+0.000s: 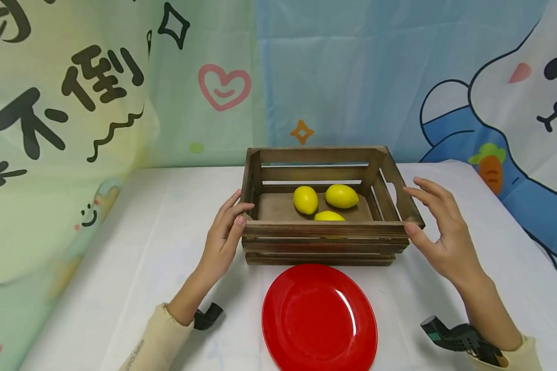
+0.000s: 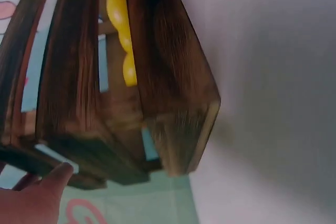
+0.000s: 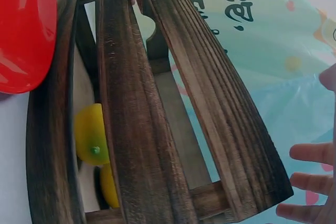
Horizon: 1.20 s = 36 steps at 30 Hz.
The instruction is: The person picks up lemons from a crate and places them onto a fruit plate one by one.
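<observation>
A brown slatted wooden crate (image 1: 325,230) is in the middle of the head view. Three yellow lemons (image 1: 341,196) lie inside it, one partly hidden by the front slats. My left hand (image 1: 223,240) touches the crate's left end, its fingertips at the upper edge; in the left wrist view the thumb (image 2: 59,178) is close against the end slats. Fingers spread, my right hand (image 1: 445,237) is beside the right end, the thumb by the front corner. The right wrist view has those fingers (image 3: 315,182) apart from the wood. Neither hand curls round anything.
A round red plate (image 1: 319,319) lies on the white tablecloth (image 1: 167,221) just in front of the crate. Behind the crate hangs a printed cloth backdrop (image 1: 334,72). Each wrist wears a black camera mount (image 1: 464,340).
</observation>
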### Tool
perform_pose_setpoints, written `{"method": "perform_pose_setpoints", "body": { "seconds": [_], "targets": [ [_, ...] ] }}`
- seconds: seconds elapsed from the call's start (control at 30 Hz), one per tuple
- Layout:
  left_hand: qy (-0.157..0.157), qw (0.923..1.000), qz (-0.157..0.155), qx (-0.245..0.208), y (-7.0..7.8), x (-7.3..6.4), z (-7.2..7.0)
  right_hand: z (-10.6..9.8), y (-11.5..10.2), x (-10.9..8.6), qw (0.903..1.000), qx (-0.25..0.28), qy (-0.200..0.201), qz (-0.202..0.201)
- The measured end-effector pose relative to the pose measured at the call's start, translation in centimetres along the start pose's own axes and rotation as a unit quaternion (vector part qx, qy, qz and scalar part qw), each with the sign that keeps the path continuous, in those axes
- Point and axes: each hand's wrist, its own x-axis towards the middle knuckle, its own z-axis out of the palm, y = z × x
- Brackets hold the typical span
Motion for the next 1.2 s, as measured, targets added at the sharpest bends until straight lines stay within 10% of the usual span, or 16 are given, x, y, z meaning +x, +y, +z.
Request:
{"method": "perform_pose_setpoints", "body": {
  "seconds": [0.27,0.6,1.2],
  "targets": [
    [0.031,0.9855,-0.029,-0.164,-0.4,-0.1,1.4,1.1,0.5,0.3,0.9973,0.053,0.048,-0.019],
    [0.041,0.9856,-0.032,-0.161,-0.2,-0.2,1.6,1.1,0.0,1.1,0.9932,0.082,0.082,0.011],
    [0.043,0.9831,-0.045,-0.172,-0.1,-0.4,1.3,0.5,-1.1,5.0,0.9926,0.121,0.009,-0.006]
  ]
}}
